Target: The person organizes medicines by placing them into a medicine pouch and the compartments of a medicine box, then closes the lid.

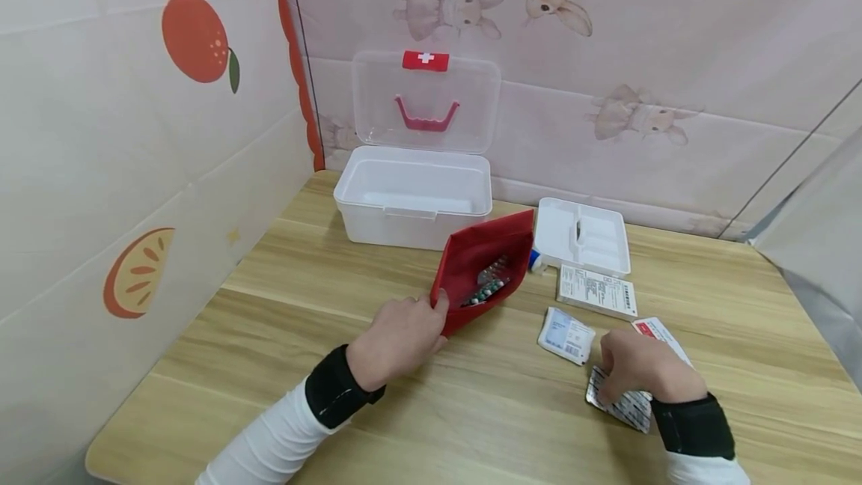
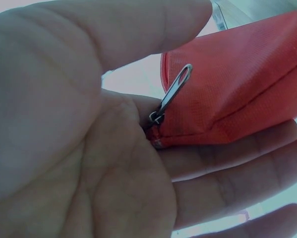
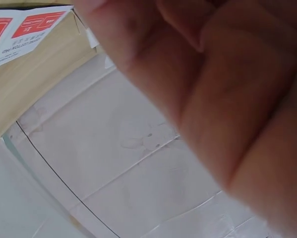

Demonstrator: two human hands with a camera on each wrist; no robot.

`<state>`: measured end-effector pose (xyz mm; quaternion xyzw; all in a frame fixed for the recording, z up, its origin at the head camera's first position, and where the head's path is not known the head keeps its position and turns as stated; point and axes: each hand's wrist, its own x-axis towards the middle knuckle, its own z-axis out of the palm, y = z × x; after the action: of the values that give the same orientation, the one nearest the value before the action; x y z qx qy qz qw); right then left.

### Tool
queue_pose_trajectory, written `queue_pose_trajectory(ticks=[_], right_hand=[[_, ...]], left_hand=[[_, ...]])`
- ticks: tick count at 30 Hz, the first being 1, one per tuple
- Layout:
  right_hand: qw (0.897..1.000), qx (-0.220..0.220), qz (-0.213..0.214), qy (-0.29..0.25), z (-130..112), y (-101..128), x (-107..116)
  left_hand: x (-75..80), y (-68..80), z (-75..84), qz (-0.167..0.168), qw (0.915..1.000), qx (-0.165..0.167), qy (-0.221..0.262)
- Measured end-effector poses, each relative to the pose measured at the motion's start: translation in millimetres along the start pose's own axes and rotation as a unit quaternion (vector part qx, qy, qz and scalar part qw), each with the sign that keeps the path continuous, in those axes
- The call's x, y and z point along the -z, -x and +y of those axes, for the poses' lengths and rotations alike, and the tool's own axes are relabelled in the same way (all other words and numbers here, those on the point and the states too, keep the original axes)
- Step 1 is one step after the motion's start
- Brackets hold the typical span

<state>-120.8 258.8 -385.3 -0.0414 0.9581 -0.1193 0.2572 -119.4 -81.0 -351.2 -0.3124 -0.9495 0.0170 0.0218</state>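
Head, left hand (image 1: pixel 397 339): I see it gripping the near corner of the red zip pouch (image 1: pixel 486 269), which lies open just in front of the white first-aid box (image 1: pixel 412 197).
Head, right hand (image 1: pixel 640 367): fingers curled down onto a silver blister pack (image 1: pixel 622 404), well right of the pouch.
Left wrist: thumb and fingers (image 2: pixel 227 173) pinch the pouch's corner beside the zip pull (image 2: pixel 173 94).
Right wrist: curled fingers (image 3: pixel 222 84) fill my view; a red-labelled packet (image 3: pixel 24 29) lies beyond.

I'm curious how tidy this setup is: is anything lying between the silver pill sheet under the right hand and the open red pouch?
Nothing visible does. The blister sheet under the right hand faces bare wood up to the red pouch, which the left hand holds open. The small white packet lies just beside that path.
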Motion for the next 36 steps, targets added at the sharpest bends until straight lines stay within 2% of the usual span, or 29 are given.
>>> queue_pose_trajectory(ticks=[7,16,25,33,36], right_hand=[[1.0,0.01,0.001,-0.027,6,-3,-2],[1.0,0.004,0.008,-0.027,5,-3,-2],[0.995,0.08,0.036,-0.046,2,0,-2],[0.987,0.142,0.018,-0.069,-3,4,3],[0.986,0.152,0.018,-0.072,-5,7,5]], left_hand=[[-0.4,-0.9,0.0,-0.004,1.0,0.003,0.006],[-1.1,-1.1,-0.2,-0.003,1.0,0.002,0.003],[-1.4,-1.5,-0.5,-0.01,0.9999,0.005,0.01],[-1.8,-1.6,-0.6,-0.008,0.9999,0.005,0.009],[-2.2,-1.8,-0.8,-0.006,0.9999,0.005,0.011]])
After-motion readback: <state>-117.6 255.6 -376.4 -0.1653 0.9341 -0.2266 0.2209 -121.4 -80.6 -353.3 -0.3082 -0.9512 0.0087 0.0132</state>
